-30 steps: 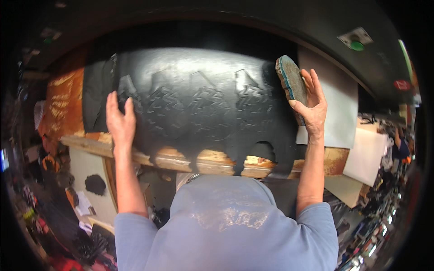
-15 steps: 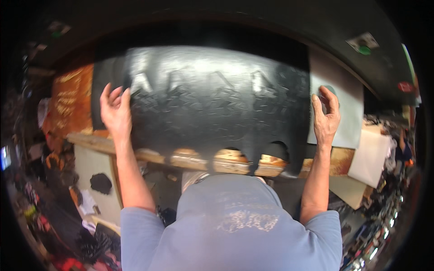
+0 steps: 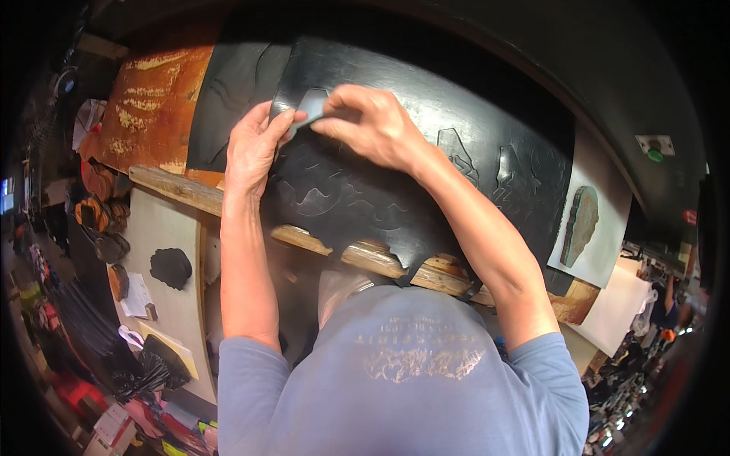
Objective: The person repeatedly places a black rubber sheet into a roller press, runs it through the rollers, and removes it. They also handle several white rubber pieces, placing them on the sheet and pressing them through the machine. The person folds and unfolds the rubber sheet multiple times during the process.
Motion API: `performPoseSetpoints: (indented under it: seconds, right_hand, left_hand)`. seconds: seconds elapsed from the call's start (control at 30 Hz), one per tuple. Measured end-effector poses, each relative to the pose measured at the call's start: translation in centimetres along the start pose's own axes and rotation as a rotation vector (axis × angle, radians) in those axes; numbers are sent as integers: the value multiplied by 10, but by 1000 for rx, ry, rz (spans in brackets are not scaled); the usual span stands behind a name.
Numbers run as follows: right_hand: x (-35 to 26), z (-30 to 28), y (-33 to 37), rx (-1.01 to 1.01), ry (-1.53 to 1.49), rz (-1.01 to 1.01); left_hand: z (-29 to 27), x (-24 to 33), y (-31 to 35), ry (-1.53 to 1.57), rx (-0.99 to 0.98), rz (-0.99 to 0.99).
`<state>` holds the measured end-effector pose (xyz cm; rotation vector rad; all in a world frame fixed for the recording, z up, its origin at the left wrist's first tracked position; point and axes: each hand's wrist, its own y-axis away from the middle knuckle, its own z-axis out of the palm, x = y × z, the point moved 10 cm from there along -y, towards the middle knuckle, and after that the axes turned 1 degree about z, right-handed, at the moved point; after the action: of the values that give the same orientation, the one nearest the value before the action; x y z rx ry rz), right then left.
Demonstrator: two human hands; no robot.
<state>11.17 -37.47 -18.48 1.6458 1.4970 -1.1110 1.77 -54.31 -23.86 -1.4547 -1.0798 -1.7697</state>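
Note:
A black sheet (image 3: 426, 91) with several cut outlines pressed into it lies before me. Over its left part my left hand (image 3: 255, 148) pinches the near edge of a small flat grey-blue piece (image 3: 311, 104) between thumb and fingers. From the right, my right hand (image 3: 376, 125) reaches across, its thumb and curled fingers closed on the other side of the same piece. The fingers partly cover the piece, so its full shape is hidden. On a pale sheet to the right stands a long, rounded cutting die (image 3: 582, 226); neither hand is near it.
A dark overhead beam (image 3: 547, 45) spans the far side. At the left lies a worn orange-brown board (image 3: 156, 99), with a wooden rail (image 3: 175, 190) in front. A pale panel (image 3: 179, 311) carries a black scrap (image 3: 170, 268). A green button (image 3: 655, 155) sits at the upper right.
My hands, earlier wide apart and empty, have come together at the sheet's left and now grip a small piece. The view has turned; the cutting die on the right is now plainly visible.

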Motion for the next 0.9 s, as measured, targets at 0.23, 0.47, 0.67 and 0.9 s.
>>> performPoseSetpoints:
  seconds: [0.23, 0.47, 0.67, 0.9]
  right_hand:
    - [-125, -37, 110, 38, 32, -585]
    - [2, -63, 63, -31, 127, 122]
    - [34, -48, 44, 197, 154, -96]
    - [36, -61, 50, 363, 226, -189]
  left_hand:
    - [-13, 18, 42, 177, 70, 4]
    - [45, -14, 60, 191, -85, -291]
    - [63, -4, 42, -144, -119, -264]
    - [90, -8, 31, 91, -150, -243]
